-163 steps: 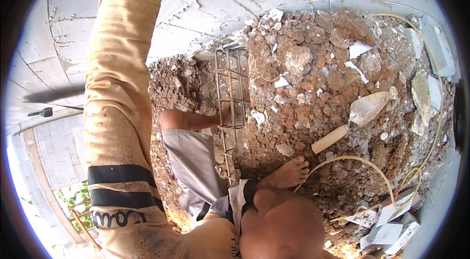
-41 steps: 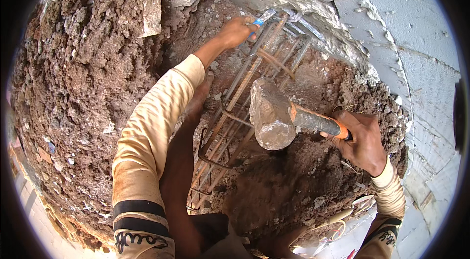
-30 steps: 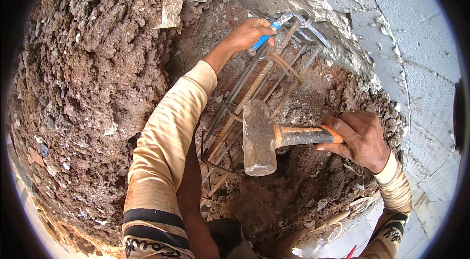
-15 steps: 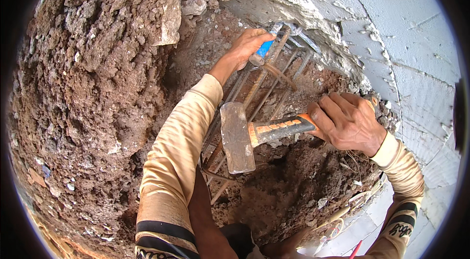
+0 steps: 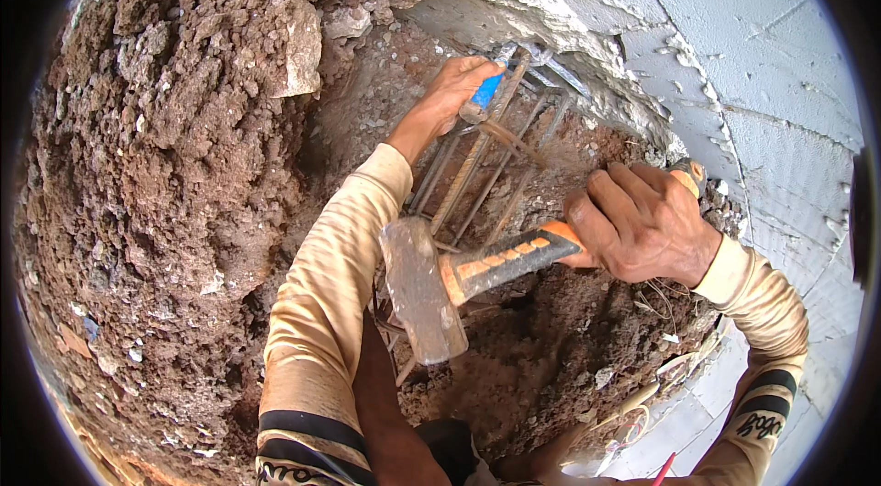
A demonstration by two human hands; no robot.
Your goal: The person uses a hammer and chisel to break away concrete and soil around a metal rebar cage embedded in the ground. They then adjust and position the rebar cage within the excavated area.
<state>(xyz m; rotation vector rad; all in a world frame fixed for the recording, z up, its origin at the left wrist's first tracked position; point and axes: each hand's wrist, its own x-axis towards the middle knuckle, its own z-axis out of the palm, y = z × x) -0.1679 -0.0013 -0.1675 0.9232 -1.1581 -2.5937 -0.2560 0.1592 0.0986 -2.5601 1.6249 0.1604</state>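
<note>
My left fingers [image 5: 473,69] were wrapped around a blue-gripped metal hand tool [image 5: 486,93], its far end by the top of a rusty steel rebar cage [image 5: 473,165]. My right fingers [image 5: 601,211] were closed round the black-and-orange handle of a block-headed grey metal hammer [image 5: 422,289], which hid part of the cage. Black looping script ran across my tan, black-striped sleeves [image 5: 317,339], cut off on the left one by the view's lower edge. Lumpy brown soil [image 5: 184,201] banked up leftward; a pale grey block wall [image 5: 716,45] curved along the right.
</note>
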